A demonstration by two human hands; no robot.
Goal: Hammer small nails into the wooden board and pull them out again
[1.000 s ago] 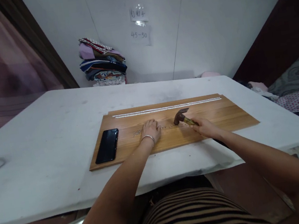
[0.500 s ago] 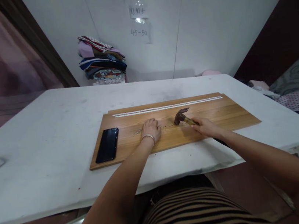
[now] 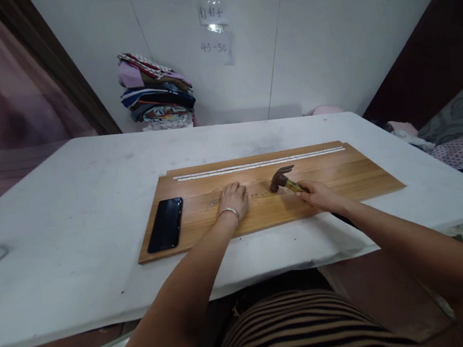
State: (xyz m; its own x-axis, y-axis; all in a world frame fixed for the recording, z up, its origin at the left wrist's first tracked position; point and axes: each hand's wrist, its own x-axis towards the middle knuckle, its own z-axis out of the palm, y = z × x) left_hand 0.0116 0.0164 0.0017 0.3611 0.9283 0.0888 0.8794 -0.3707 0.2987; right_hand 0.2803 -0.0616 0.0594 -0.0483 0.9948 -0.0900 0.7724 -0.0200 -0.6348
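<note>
Brown wood grain covers the flat, rectangular wooden board that lies on the white-covered surface, nearer the front edge than the left or right edge. Across the board's middle, between the hands, runs a short row of small dark points, which look like nails set into the wood. That stretch seems done, though how deep each one sits is too small to tell. Thin, loose metallic pieces, probably more nails, lie just beyond the left hand, toward the board's left edge, so the work looks partway along, with these unused.

The right hand is closed round the yellowish handle of a dark-headed claw hammer. Its head is low over the right part of the row; whether it touches a nail or the board cannot be told. The left hand lies palm down, fingers close together, at the row's left end; whether it pinches anything underneath is hidden.

Two long, narrow white strips with small marks run near the board's far edge, and a black, glossy phone lies by its near left corner.
</note>
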